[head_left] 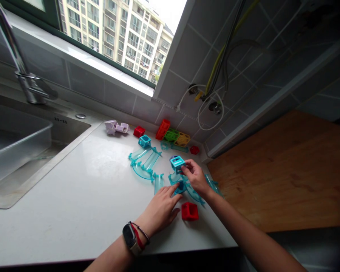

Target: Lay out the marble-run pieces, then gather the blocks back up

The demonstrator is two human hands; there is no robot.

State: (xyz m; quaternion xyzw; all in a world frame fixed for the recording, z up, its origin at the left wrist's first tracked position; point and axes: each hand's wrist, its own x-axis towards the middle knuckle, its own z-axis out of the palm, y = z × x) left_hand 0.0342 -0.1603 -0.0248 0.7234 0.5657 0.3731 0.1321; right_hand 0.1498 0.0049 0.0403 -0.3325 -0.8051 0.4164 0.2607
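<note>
Between the thumb and fingers of my right hand [197, 176] is a light-blue hollow cube block [177, 164], raised above the counter. My left hand [163, 207] is open, its fingers stretched out and the tips at a darker blue block [181, 187] on the counter; whether they press on it is hard to see. Clear teal track pieces lie around both hands, among them a curved track [195, 194] partly under my right hand and a short straight track [159, 182] by my left. Nearest my left thumb sits a red cube block [189, 211].
Joined teal tracks [144, 162] and a blue cube [144, 141] lie farther back. Along the wall stand red [163, 129], green [171, 135] and yellow blocks [182, 139]. A sink [70, 130] is at left, a wooden board [280, 173] at right.
</note>
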